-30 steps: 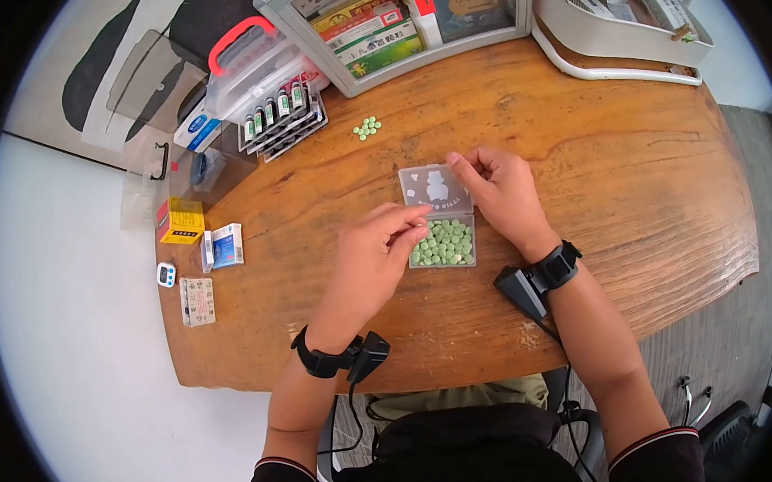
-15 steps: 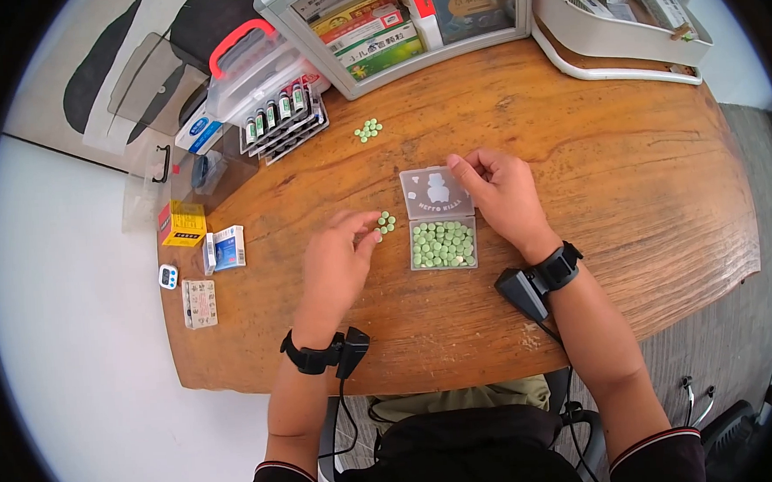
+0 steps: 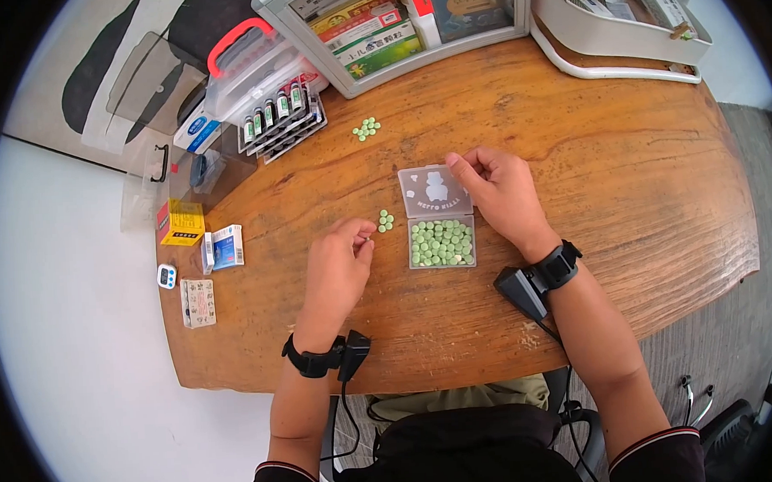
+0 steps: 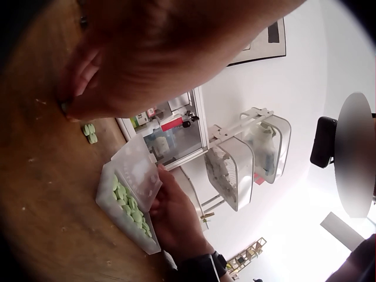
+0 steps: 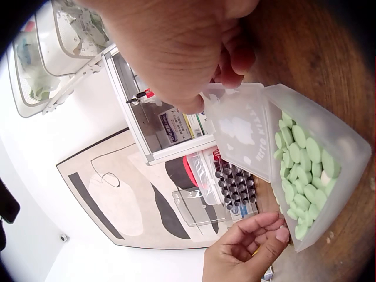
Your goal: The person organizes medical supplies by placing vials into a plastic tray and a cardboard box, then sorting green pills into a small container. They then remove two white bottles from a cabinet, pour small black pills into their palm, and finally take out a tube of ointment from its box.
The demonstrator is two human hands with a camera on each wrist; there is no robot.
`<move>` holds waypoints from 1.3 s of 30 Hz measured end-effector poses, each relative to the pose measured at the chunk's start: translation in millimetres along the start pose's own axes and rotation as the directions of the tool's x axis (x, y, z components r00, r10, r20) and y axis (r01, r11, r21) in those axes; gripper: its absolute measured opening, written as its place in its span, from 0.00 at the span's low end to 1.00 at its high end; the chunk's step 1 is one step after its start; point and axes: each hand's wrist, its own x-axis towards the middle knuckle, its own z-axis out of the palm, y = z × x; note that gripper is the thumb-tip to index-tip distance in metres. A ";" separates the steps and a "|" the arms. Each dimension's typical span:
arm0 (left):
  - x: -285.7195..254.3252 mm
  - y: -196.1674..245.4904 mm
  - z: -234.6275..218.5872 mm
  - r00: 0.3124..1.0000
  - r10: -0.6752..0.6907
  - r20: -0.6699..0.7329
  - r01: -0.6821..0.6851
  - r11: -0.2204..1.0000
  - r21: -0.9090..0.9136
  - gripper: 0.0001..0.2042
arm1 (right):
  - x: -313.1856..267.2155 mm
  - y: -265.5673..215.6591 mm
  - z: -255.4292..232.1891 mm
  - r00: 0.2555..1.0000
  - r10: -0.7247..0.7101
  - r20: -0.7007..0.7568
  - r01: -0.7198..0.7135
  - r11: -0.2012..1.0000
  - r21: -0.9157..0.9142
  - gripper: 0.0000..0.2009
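Note:
A small clear plastic pill box (image 3: 410, 244) with a white cartoon print on its raised lid (image 3: 412, 203) lies on the table, full of green tablets (image 5: 299, 170). My right hand (image 3: 510, 198) grips the lid's upper right corner, thumb in front and fingers behind. My left hand (image 3: 335, 265) is to the left of the box, low over the table. Its thumb and forefinger come together on a small pale tablet, mostly hidden by the fingertips. Just right of those fingertips lies a small cluster of green tablets (image 3: 386, 220).
Farther back is another group of green tablets (image 3: 367, 128). A medicine cabinet (image 3: 356, 87), racked vials (image 3: 273, 116) and a white basket (image 3: 586, 52) line the back. Medicine boxes (image 3: 227, 247), a white timer (image 3: 167, 276) and a patterned box (image 3: 198, 303) stand at left.
My left hand has moved left from over the pill box to the small tablet cluster, then drawn slightly back from it. The right hand stays at the lid.

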 end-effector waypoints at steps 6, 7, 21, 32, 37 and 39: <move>-1.6 5.1 -1.6 1.000 -0.028 0.009 0.028 1.000 -0.006 0.10 | 0.1 -0.9 -0.2 1.000 0.007 0.001 -0.007 1.000 0.002 0.19; -2.2 10.0 -1.1 0.999 -0.043 0.012 0.044 0.993 -0.108 0.11 | 0.1 -1.0 -0.3 1.000 0.013 0.003 -0.013 1.000 0.002 0.19; 1.8 48.3 -0.1 0.997 0.078 -0.015 -0.076 0.874 -0.479 0.12 | 0.5 1.2 1.1 1.000 0.014 -0.004 -0.014 1.000 0.003 0.19; 6.7 5.7 17.8 0.997 0.057 -0.051 -0.060 0.997 -0.053 0.13 | -0.5 -3.8 -0.7 1.000 0.018 0.000 -0.018 1.000 -0.012 0.20; 8.2 5.4 12.2 0.998 0.054 -0.018 -0.055 0.998 -0.040 0.11 | 0.0 -0.7 1.0 1.000 0.011 -0.004 -0.011 1.000 -0.015 0.19; 8.5 3.9 10.8 0.998 0.067 -0.019 -0.068 0.997 -0.023 0.11 | -0.2 -3.0 0.3 1.000 0.016 -0.001 -0.016 1.000 -0.020 0.19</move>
